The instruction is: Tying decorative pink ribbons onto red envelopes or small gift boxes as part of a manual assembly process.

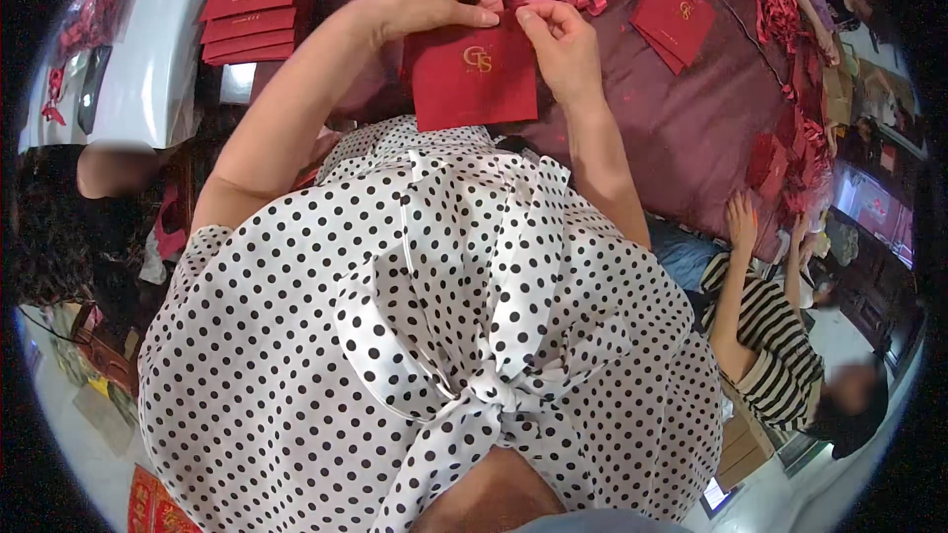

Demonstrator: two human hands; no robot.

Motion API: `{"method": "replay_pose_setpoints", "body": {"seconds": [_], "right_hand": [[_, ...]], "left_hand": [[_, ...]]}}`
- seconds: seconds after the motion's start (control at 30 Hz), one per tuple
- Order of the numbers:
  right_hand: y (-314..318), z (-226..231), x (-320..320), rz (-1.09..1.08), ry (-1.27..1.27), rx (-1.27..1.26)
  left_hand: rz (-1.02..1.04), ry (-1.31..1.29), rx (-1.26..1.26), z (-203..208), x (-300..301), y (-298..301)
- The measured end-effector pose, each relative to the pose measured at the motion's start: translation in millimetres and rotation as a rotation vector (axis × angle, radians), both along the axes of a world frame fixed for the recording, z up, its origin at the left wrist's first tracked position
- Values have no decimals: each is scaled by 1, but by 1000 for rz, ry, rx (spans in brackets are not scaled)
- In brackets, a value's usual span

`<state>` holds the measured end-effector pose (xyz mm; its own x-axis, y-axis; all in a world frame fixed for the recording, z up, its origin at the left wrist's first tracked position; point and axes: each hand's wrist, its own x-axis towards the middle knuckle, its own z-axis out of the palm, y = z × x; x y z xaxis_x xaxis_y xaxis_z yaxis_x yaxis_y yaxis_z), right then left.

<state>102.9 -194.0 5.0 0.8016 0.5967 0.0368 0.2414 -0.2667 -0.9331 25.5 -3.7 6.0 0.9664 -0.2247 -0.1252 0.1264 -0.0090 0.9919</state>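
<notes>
While both hands pinch its top edge, the flat red card envelope with gold emblem hangs over the maroon tablecloth. Left hand and right hand grip thumb-to-finger. It looks light, stiff, probably creasable; edges suit holding.

A single head-worn fisheye camera looks steeply down over the wearer's chest, so a polka-dot blouse fills the lower centre of the frame at very close range. The dark red tabletop stretches away toward the top edge. Straight lines bow toward the black circular rim, where a seated person in a striped shirt sits at lower right.
</notes>
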Motion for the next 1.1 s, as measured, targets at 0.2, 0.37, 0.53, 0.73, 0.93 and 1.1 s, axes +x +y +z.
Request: {"method": "replay_pose_setpoints", "body": {"seconds": [0.2,0.37,0.53,0.73,0.93,1.1], "right_hand": [[2,5,-6,-13,-84,60],[-1,18,-14,-5,-246,-27],[-2,29,-24,9,-218,-158],[0,34,-20,4,-270,-210],[1,43,-11,190,-656,-222],[5,44,-10,293,-914,-277]], "left_hand": [[-109,140,-292,-2,0,11],[-119,150,-325,-7,2,13],[-47,140,-248,-9,3,13],[16,125,-173,-1,2,8],[38,39,-19,4,4,3],[29,21,31,5,5,5]]}}
